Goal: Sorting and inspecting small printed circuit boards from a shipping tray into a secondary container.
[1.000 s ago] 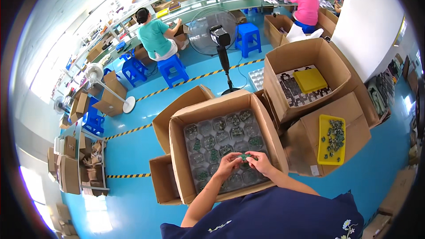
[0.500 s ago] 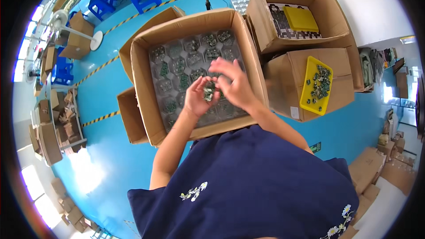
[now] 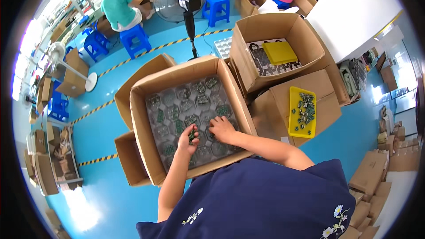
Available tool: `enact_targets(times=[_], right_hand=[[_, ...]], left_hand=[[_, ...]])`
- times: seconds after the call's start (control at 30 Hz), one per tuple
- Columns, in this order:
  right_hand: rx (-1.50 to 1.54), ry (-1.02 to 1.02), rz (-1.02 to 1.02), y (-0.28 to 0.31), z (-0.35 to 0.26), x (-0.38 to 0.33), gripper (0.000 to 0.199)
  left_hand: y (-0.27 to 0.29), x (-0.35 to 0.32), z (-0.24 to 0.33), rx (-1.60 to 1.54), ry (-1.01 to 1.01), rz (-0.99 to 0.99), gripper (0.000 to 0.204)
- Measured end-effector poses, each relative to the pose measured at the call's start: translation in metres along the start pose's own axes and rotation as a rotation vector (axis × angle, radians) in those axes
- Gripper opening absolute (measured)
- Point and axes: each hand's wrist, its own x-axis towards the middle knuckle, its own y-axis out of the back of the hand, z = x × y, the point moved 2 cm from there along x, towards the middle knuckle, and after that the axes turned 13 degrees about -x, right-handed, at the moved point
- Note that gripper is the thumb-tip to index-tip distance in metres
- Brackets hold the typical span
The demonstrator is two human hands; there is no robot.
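My left hand (image 3: 189, 140) is cupped, palm up, around several small green circuit boards (image 3: 191, 136) with metal bits on them. Beside it, my right hand (image 3: 222, 130) reaches palm down into the tray, its fingers bent and drawn together over a cell; what lies under the fingertips is hidden. The clear plastic tray (image 3: 164, 114) has rounded cells, many with similar small green parts in them. It lies inside an open cardboard box (image 3: 141, 126) in front of me.
At the right, a yellow tray (image 3: 303, 113) of loose green parts rests on a closed carton (image 3: 325, 88). Behind it, an open box (image 3: 241, 57) holds a yellow tray (image 3: 280, 53). A standing fan (image 3: 189, 22) is beyond my box; two people sit farther off.
My right hand has moved away from the left and down onto a tray cell. The left hand still cradles the boards. The view has tilted up, showing more of the room.
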Motion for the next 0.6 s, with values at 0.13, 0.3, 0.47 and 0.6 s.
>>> enact_targets(times=[0.13,0.3,0.47,0.6], right_hand=[[0.396,-0.211,-0.08,0.0,0.012,0.011,0.014],[1.297,-0.53,-0.185,-0.013,0.027,0.004,0.022],[1.812,-0.936,-0.528,0.0,0.023,-0.003,0.019],[1.884,-0.928,-0.576,-0.002,0.023,-0.005,0.019]], left_hand=[[-0.027,-0.014,-0.006,0.585,-0.312,-0.006,0.023],[-0.049,-0.024,-0.02,0.819,-0.498,-0.176,0.029],[-0.043,-0.022,-0.017,0.876,-0.351,-0.223,0.026],[-0.05,-0.026,-0.02,0.924,-0.361,-0.286,0.027]])
